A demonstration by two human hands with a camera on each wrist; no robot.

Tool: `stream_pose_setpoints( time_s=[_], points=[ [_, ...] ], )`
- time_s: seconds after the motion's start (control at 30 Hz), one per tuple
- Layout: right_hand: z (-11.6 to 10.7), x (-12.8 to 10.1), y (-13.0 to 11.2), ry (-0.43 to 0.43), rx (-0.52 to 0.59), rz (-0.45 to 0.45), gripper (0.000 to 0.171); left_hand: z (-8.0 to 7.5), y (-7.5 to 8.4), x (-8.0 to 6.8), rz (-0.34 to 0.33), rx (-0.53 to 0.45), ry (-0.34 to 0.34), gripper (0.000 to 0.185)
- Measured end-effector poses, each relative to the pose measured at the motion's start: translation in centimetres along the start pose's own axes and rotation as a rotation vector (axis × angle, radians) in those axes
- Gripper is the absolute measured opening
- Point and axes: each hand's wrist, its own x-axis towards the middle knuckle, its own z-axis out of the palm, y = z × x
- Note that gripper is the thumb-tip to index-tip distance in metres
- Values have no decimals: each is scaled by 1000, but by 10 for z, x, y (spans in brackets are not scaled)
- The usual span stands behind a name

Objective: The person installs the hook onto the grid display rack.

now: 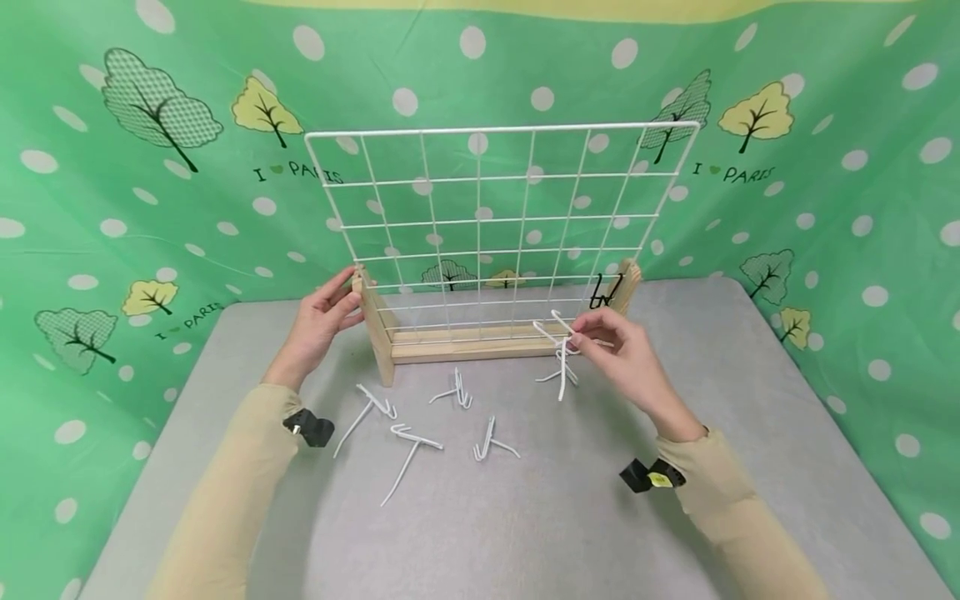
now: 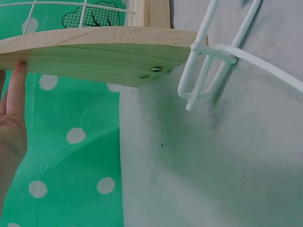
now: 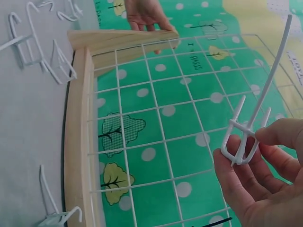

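Note:
A white wire grid panel (image 1: 480,217) stands upright in a wooden stand (image 1: 465,343) on the grey table. My left hand (image 1: 351,287) holds the top of the stand's left side piece (image 2: 94,56), thumb and fingers on either side; one finger (image 2: 16,90) lies straight along the wood. Just in front of the grid's lower right part, my right hand (image 1: 581,337) pinches a white wire hook (image 3: 253,125) between thumb and fingertips, its long prong pointing up. The grid (image 3: 156,118) fills the right wrist view.
Several loose white hooks lie on the grey table (image 1: 525,517) in front of the stand, such as one (image 1: 367,412) at the left and one (image 1: 491,442) in the middle. A small black hook (image 1: 600,293) hangs low on the grid's right. Green dotted cloth walls surround the table.

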Motion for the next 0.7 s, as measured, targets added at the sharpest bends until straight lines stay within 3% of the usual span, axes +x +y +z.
stream_pose_setpoints(
  time_s=[0.37, 0.7],
  points=[
    [-12, 13, -15, 83, 3, -36, 11, -2, -1, -2, 13, -12, 4, 49],
    [-25, 27, -28, 175, 143, -103, 13, 0, -1, -1, 20, -22, -5, 49]
  ],
)
